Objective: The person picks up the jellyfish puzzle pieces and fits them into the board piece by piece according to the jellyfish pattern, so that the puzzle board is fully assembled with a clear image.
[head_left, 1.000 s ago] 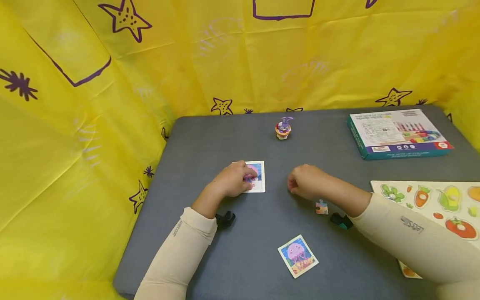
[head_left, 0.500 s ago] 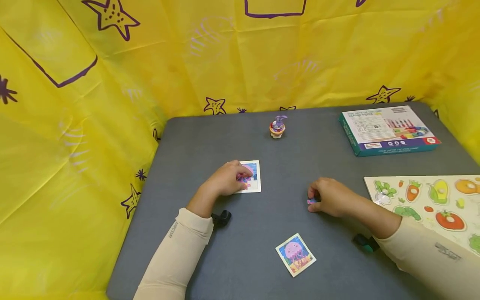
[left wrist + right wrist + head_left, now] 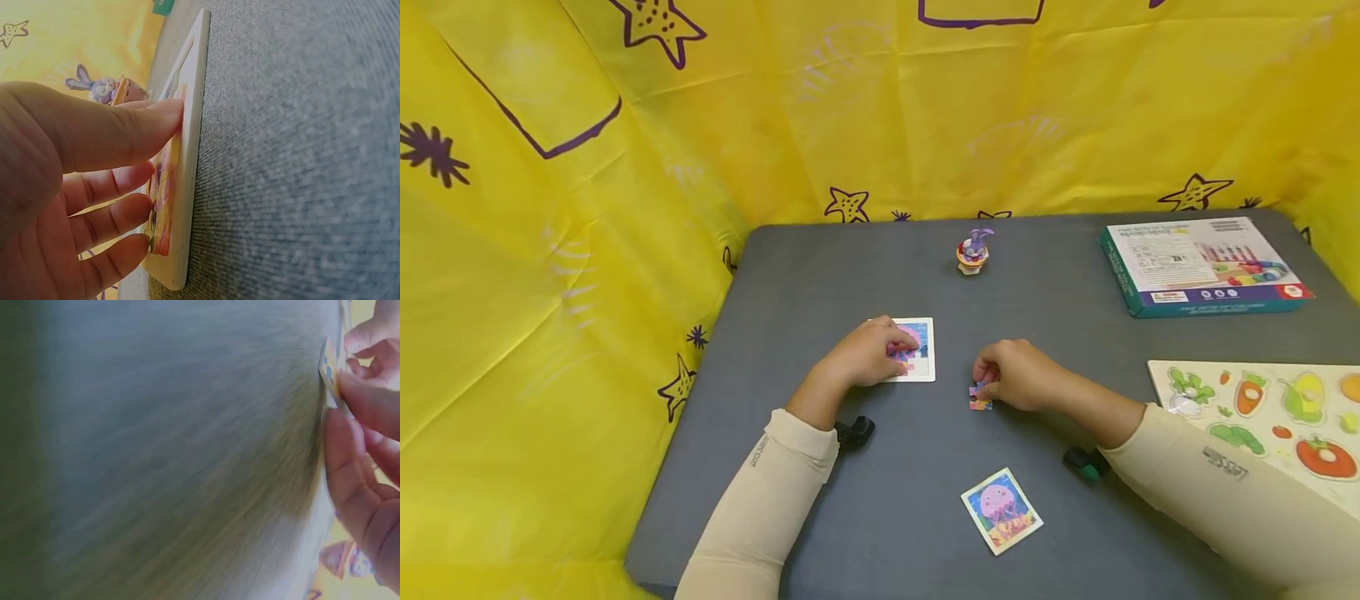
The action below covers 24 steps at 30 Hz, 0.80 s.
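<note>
My left hand (image 3: 868, 354) rests on a small white-framed jellyfish jigsaw (image 3: 932, 354) that lies flat on the grey table. In the left wrist view its thumb and fingertips touch the pieces inside the frame (image 3: 195, 125). A bare white patch shows at the jigsaw's lower right; its left part is hidden under the hand. Just to the right, my right hand (image 3: 1022, 377) pinches a colourful jigsaw piece (image 3: 979, 400) between thumb and fingers, low over the table. The right wrist view shows this piece (image 3: 329, 369) edge-on. A jellyfish picture card (image 3: 1002, 512) lies tilted nearer to me.
A purple rabbit figure (image 3: 973, 252) stands towards the back. At the back right lies a flat teal-edged box (image 3: 1210, 267). Below it is a vegetable puzzle board (image 3: 1165, 375), partly covered by my right sleeve. A yellow patterned cloth (image 3: 820, 125) hangs behind the table.
My right hand went right to the loose jigsaw piece, took it up, and has come back left with it towards the framed jigsaw. The left hand stays on the jigsaw.
</note>
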Available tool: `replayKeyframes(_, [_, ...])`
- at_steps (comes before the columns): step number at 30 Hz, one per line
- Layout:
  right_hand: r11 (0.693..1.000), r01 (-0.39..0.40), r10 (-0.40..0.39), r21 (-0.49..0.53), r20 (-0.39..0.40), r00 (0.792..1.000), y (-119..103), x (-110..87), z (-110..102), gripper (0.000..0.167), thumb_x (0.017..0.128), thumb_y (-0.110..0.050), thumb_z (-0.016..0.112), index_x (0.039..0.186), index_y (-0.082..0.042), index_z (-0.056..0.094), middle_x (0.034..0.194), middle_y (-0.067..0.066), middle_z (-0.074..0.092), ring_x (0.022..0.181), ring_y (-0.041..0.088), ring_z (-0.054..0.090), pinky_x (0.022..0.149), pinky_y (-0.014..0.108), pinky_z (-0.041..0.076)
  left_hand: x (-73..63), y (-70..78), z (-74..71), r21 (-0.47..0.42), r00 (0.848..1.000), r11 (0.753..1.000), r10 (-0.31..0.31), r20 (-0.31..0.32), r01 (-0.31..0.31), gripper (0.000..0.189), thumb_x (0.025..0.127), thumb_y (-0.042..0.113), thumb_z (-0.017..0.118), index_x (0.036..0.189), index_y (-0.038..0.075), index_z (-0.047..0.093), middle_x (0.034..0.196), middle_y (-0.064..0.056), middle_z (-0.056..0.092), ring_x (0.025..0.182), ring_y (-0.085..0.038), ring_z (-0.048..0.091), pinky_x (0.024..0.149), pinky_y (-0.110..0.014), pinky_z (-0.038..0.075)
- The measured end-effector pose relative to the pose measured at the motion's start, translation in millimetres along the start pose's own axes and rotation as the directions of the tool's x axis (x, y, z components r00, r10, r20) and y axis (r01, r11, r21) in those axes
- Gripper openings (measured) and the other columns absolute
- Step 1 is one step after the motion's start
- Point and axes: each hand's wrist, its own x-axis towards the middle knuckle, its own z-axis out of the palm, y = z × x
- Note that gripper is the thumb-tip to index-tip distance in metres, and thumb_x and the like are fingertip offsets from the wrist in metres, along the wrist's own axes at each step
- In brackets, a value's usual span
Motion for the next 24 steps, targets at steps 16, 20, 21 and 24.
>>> replayKeyframes(16, [0.999,0.014,-0.012,0.052,-0.048,0.999,-25,70.4,14,0.006,0.083,-0.012,0.082,0.086,-0.013,0.077,0.074,-0.006,0.071,0.074,0.010,0.063,0.072,0.030,0.049,4.4,10.4,3.4,-0.012,0.999,1.000,0.028,-0.016,-0.028,0.040,0.085,0.032,0.083,0.121,0.017,0.074,0.122,-0.006,0.064,0.116,-0.027,0.058,0.103,-0.040,0.045])
replayKeyframes(20, [1.000,-0.013,0.013,0.000,-0.040,0.999,-24,74.7,14,0.004,0.085,-0.017,0.082,0.086,-0.015,0.079,0.074,-0.007,0.070,0.075,0.013,0.059,0.070,0.030,0.046,6.2,12.4,6.0,0.002,0.999,1.000,0.018,-0.035,-0.018,0.037,0.084,0.029,0.084,0.117,0.017,0.074,0.116,-0.006,0.065,0.111,-0.026,0.059,0.098,-0.040,0.046])
replayKeyframes(21, [1.000,-0.030,0.030,-0.004,-0.042,0.999,-24,75.3,13,0.004,0.086,-0.018,0.082,0.084,-0.015,0.079,0.074,-0.006,0.070,0.075,0.015,0.058,0.069,0.031,0.045,6.8,12.9,6.6,0.002,0.999,1.000,0.017,-0.038,-0.017,0.037,0.083,0.028,0.084,0.117,0.017,0.074,0.114,-0.006,0.065,0.109,-0.026,0.059,0.098,-0.040,0.046])
replayKeyframes(24, [0.996,-0.087,0.086,-0.024,-0.039,0.996,-24,77.1,10,0.010,0.086,-0.020,0.081,0.078,-0.016,0.078,0.072,-0.006,0.069,0.076,0.018,0.058,0.068,0.032,0.044,8.4,13.8,7.4,-0.003,0.999,1.000,0.010,-0.047,-0.010,0.038,0.081,0.026,0.085,0.115,0.015,0.073,0.111,-0.006,0.065,0.107,-0.025,0.060,0.097,-0.040,0.046])
